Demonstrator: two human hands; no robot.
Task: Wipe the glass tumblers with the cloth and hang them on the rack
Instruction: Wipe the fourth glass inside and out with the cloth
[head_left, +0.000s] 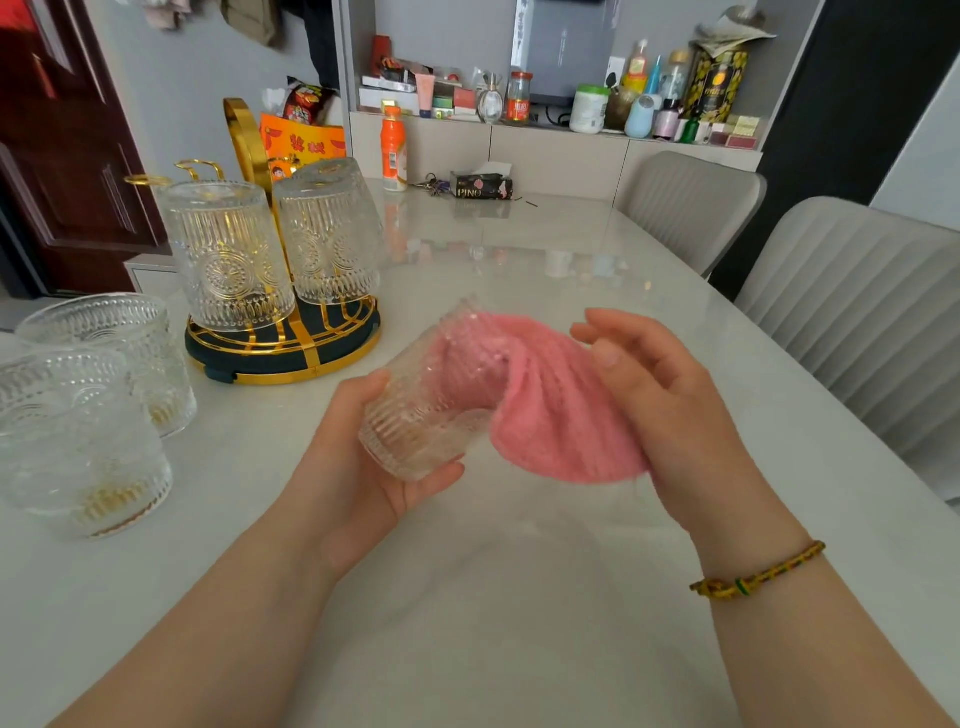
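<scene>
Head view: this is the wiping step. Left hand (358, 467) curls round the tumbler (421, 405) over mid-desk (519, 597); right hand (660, 395) grips the cloth (550, 415) stuffed inside it. Next, likely: free the cloth, invert the tumbler, hang it on the rack (283, 343) by the left edge.

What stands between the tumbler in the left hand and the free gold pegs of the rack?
The hung tumblers stand in front of the free pegs, so the held tumbler probably must go over or around them. The pink cloth is also inside it.
</scene>
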